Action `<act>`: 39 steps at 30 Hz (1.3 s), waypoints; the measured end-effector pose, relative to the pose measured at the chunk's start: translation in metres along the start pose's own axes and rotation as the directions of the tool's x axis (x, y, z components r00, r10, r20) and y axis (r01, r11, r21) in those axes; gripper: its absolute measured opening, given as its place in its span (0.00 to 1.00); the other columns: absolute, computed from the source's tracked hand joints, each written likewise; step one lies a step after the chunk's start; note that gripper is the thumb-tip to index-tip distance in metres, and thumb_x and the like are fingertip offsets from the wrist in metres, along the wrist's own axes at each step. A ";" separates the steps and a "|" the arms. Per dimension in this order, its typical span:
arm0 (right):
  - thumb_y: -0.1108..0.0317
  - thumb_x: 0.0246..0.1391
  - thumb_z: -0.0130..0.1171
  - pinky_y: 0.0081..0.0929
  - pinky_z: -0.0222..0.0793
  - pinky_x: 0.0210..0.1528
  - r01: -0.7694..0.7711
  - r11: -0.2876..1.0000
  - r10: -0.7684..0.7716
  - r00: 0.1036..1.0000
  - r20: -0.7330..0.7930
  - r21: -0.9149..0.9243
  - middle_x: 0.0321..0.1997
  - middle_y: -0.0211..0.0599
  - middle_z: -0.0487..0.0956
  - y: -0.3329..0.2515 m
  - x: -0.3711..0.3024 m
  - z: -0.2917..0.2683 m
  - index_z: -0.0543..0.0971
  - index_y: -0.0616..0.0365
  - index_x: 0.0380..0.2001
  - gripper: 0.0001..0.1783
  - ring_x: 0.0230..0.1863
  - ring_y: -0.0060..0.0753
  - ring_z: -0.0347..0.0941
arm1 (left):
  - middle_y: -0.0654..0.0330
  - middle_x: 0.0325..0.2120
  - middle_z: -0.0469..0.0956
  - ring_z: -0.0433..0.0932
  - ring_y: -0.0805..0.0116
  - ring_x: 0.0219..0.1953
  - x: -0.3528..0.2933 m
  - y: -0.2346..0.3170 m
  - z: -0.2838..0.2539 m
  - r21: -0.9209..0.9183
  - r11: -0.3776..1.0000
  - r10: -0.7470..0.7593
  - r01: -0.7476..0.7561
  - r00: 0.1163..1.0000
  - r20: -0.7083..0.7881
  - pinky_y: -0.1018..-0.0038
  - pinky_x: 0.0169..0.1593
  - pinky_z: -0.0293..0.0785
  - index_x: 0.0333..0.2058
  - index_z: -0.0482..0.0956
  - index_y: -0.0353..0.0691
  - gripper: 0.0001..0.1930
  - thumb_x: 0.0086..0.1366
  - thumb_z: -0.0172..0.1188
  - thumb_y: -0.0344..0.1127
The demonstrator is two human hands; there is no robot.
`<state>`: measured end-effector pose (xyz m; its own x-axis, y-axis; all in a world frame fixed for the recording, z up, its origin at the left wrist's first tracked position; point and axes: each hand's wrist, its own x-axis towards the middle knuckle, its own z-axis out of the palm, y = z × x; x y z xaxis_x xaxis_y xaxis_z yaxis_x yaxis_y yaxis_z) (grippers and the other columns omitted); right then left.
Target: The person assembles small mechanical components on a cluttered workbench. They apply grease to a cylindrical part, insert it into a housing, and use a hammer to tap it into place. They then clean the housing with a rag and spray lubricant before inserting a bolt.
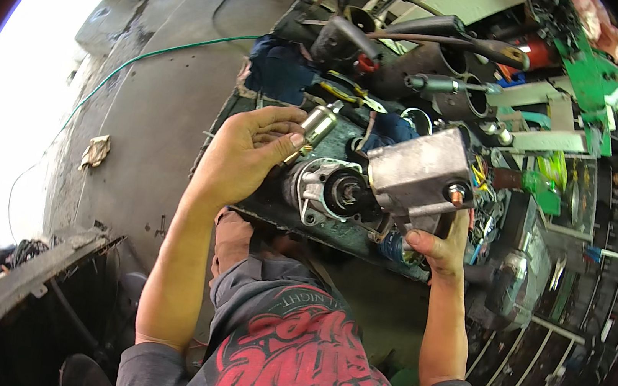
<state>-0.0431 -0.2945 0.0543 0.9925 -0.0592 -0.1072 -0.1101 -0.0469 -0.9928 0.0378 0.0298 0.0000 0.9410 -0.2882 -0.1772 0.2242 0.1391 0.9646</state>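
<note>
Between the fingers and thumb of my left hand [248, 151] is a silver metal plunger [319, 125], a short cylinder with a narrow tip pointing up and away. My right hand [437, 247] grips a boxy grey metal solenoid housing [420, 168] from below, its thumb on the near side. A copper-coloured terminal bolt [456, 195] sticks out of the housing's right end. Below and between my hands, a cast-metal motor body [317, 190] with a dark round opening rests on the bench. The housing partly covers its right side.
The dark workbench [275, 220] carries yellow-handled pliers [356, 95], blue cloths [278, 70], metal tubes [416, 71] and loose wires. A grey machine [511, 272] stands at the right, beside slatted racking [527, 366]. A green hose [140, 57] crosses the concrete floor on the left.
</note>
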 end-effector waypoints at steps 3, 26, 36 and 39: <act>0.67 0.33 0.78 0.41 0.77 0.63 -0.103 0.993 0.102 0.995 0.017 0.063 0.60 0.46 0.78 0.013 -0.008 -0.024 0.67 0.65 0.70 0.56 0.57 0.43 0.79 | 0.56 0.46 0.87 0.84 0.72 0.46 -0.021 -0.015 -0.005 0.004 1.000 0.025 -0.025 0.982 -0.186 0.75 0.55 0.79 0.58 0.81 0.28 0.19 0.72 0.67 0.30; 0.53 0.38 0.67 0.69 0.69 0.67 0.121 0.559 0.053 0.982 -0.181 0.820 0.68 0.54 0.76 0.032 -0.084 0.005 0.67 0.62 0.73 0.56 0.61 0.66 0.77 | 0.52 0.37 0.87 0.84 0.49 0.47 0.013 -0.125 -0.009 0.982 0.186 0.028 -0.021 0.999 0.016 0.53 0.49 0.81 0.38 0.86 0.42 0.08 0.61 0.65 0.34; 0.44 0.43 0.68 0.57 0.71 0.66 0.135 0.464 -0.011 0.989 -0.147 0.875 0.55 0.66 0.80 0.030 -0.089 0.001 0.68 0.67 0.70 0.55 0.56 0.64 0.78 | 0.47 0.31 0.85 0.85 0.45 0.37 0.008 -0.117 -0.018 0.906 0.392 -0.025 0.157 0.987 -0.160 0.54 0.45 0.79 0.38 0.89 0.41 0.11 0.59 0.74 0.39; 0.44 0.46 0.67 0.59 0.71 0.67 0.124 0.395 -0.009 0.991 -0.131 0.910 0.58 0.64 0.79 0.032 -0.092 0.000 0.69 0.67 0.70 0.53 0.56 0.63 0.79 | 0.57 0.28 0.85 0.81 0.66 0.28 -0.016 -0.085 -0.012 0.693 0.698 0.066 0.179 0.948 -0.311 0.69 0.36 0.77 0.39 0.89 0.36 0.11 0.60 0.77 0.33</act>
<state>-0.1382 -0.2903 0.0329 0.9779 -0.1886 -0.0900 0.1282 0.8817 -0.4542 0.0065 0.0344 -0.0819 0.9857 0.0308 -0.1655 0.1496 -0.6113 0.7771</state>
